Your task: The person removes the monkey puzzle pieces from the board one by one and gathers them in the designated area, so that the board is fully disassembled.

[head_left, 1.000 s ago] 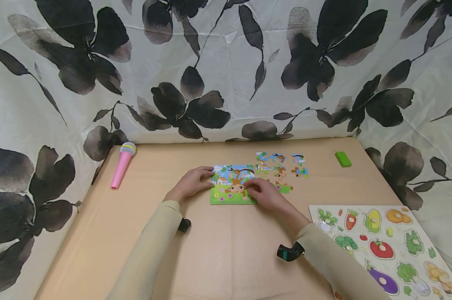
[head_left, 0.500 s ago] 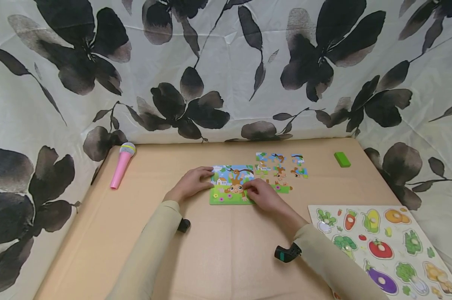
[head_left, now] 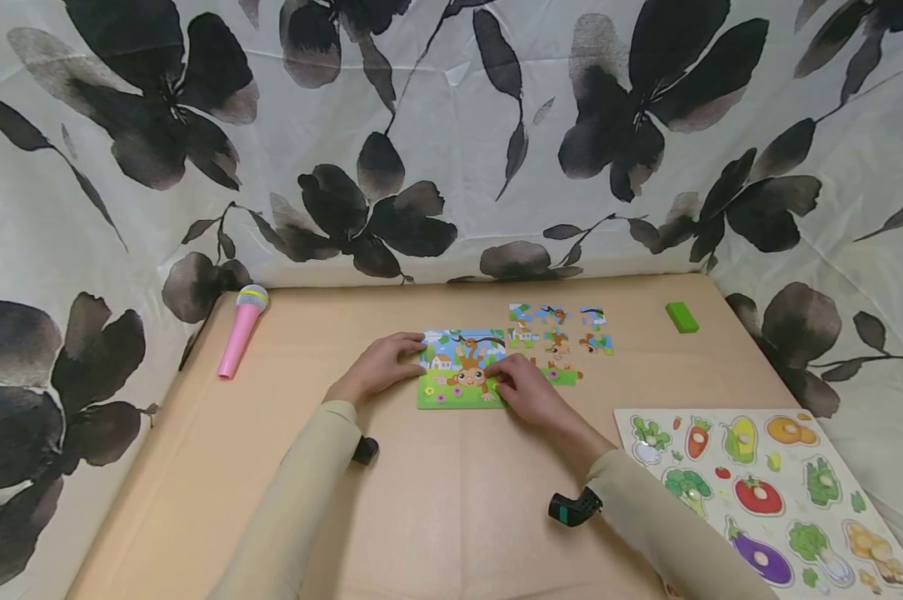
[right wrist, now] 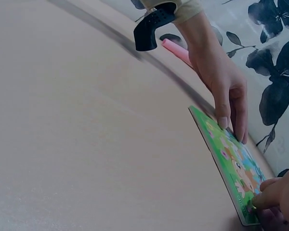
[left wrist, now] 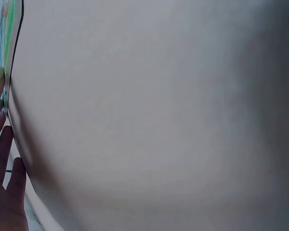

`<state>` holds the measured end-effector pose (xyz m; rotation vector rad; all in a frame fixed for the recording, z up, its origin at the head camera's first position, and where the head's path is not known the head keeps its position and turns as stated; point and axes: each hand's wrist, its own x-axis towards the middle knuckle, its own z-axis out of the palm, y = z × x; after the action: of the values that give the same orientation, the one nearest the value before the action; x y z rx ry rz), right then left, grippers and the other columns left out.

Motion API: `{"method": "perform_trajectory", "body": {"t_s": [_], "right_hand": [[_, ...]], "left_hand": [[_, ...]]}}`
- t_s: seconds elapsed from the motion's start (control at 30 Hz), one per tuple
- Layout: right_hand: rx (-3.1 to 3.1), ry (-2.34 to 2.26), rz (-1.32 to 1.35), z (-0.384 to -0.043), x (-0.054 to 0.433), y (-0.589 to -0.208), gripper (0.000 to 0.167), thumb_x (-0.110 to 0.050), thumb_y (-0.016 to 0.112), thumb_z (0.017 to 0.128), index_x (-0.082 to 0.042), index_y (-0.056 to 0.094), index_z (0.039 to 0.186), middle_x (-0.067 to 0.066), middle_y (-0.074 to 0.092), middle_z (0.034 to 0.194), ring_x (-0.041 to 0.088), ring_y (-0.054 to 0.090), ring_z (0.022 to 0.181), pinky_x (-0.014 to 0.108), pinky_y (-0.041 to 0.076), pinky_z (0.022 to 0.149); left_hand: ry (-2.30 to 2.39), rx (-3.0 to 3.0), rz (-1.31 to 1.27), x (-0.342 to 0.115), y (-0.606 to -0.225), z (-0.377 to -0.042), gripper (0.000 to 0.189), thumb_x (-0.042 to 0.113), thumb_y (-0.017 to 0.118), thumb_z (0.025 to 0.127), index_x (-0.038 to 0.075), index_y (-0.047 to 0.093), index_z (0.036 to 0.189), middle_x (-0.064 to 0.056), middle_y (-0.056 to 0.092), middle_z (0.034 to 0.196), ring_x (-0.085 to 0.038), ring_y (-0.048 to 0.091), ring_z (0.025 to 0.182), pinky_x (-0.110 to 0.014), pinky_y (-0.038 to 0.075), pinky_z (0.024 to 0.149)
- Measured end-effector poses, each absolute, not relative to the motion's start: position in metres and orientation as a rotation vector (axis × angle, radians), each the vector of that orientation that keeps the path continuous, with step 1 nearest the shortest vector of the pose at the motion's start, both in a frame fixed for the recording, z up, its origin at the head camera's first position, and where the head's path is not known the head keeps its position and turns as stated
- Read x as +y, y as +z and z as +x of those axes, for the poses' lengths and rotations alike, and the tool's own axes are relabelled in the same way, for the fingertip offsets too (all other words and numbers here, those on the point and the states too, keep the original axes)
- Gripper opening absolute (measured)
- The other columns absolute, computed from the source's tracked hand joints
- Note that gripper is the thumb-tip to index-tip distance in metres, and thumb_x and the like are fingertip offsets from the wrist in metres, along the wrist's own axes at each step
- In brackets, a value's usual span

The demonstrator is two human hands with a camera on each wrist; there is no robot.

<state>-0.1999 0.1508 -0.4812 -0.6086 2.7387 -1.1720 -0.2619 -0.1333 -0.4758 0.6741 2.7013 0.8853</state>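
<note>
A small picture puzzle board (head_left: 457,392), showing a monkey hanging from a branch, lies flat on the table. At its left edge is my left hand (head_left: 380,365), its thumb and fingertips touching the board with the fingers extended. My right hand (head_left: 530,390) has its fingers curled over the board's right side. Thumb and forefinger pinch at a puzzle piece there, which the fingertips mostly hide. In the right wrist view, the right hand (right wrist: 282,195) touches the lower corner region of the board (right wrist: 216,139). Loose puzzle pieces (head_left: 559,340) lie in rows just beyond it.
A pink toy microphone (head_left: 240,337) lies at the table's far left. Far right sits a green block (head_left: 680,317). A vegetable picture board (head_left: 785,450) covers the near right of the table (head_left: 421,508), partly under the right sleeve. Flowered cloth (head_left: 466,150) hangs behind.
My right hand has shifted very slightly at the board's right side. The left hand, board and loose pieces look the same apart from a slight shift of the head view.
</note>
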Motion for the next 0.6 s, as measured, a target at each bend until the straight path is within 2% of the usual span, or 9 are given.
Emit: {"method": "perform_trajectory", "body": {"t_s": [0.13,0.27,0.43,0.6], "right_hand": [[2.739,-1.133,-0.591,-0.2,0.15,-0.482,0.026,-0.001,0.064,0.09,-0.002,0.068,0.116,0.012,0.055,0.112,0.021,0.052,0.093,0.034,0.048,0.08],[2.749,-1.021,-0.602,-0.201,0.148,-0.478,0.033,-0.011,0.07,0.089,-0.003,0.067,0.121,0.011,0.053,0.109,0.02,0.047,0.089,0.032,0.043,0.075],[2.751,-0.891,-0.659,-0.202,0.148,-0.472,0.037,-0.015,0.072,0.089,-0.004,0.067,0.124,0.01,0.055,0.104,0.019,0.043,0.086,0.031,0.038,0.07],[2.712,-0.847,-0.675,-0.204,0.149,-0.468,0.037,-0.015,0.071,0.09,-0.004,0.065,0.125,0.011,0.055,0.108,0.02,0.044,0.09,0.032,0.041,0.075]], "left_hand": [[0.884,2.699,0.661,-0.133,-0.476,-0.263,0.049,0.028,0.073,0.089,0.006,0.062,0.132,-0.004,0.048,0.147,-0.027,0.038,0.14,-0.044,0.028,0.116],[0.877,2.704,0.673,-0.133,-0.477,-0.264,0.049,0.029,0.073,0.089,0.006,0.062,0.132,-0.005,0.048,0.147,-0.028,0.038,0.139,-0.045,0.028,0.116],[0.875,2.701,0.667,-0.133,-0.476,-0.264,0.05,0.03,0.073,0.09,0.006,0.062,0.132,-0.004,0.048,0.147,-0.027,0.038,0.14,-0.045,0.028,0.116],[0.865,2.694,0.659,-0.134,-0.477,-0.265,0.05,0.031,0.073,0.089,0.007,0.062,0.132,-0.003,0.048,0.147,-0.026,0.037,0.14,-0.044,0.028,0.116]]}}
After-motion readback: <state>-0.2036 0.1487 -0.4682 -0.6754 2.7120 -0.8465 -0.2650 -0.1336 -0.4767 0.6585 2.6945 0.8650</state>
